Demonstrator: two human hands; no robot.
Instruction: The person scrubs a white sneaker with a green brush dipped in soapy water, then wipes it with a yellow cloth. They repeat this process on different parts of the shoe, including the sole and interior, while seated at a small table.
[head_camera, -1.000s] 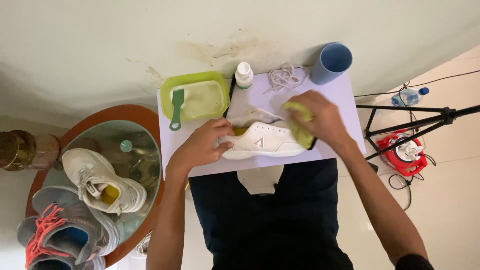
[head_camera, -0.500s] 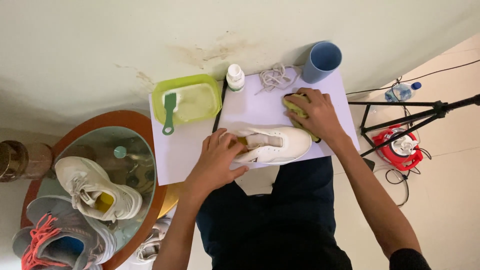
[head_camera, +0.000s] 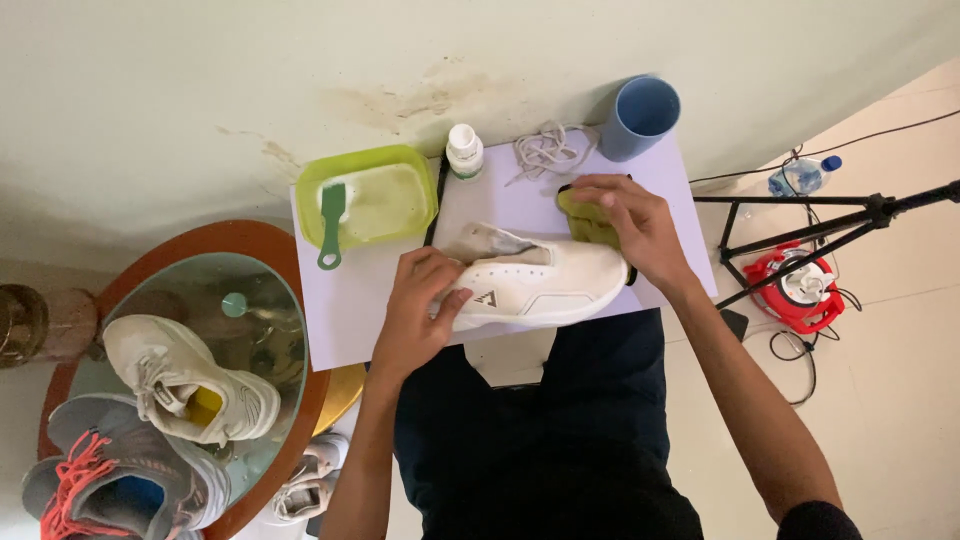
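Two clenched grips: left hand (head_camera: 420, 305) on white shoe (head_camera: 540, 285), right hand (head_camera: 630, 225) on green cloth (head_camera: 590, 222).

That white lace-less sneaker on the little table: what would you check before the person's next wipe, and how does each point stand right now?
1. White lace-less sneaker lies on its side on the white tabletop: ok.
2. Left hand grips the heel end to steady it: ok.
3. Right hand presses the yellow-green cloth at the toe end: ok.
4. Lime-green plastic tub with the green brush sits close by: ok.
5. Loose white laces lie apart from the shoe: ok.
6. Whether the cloth is wet enough: cannot tell.
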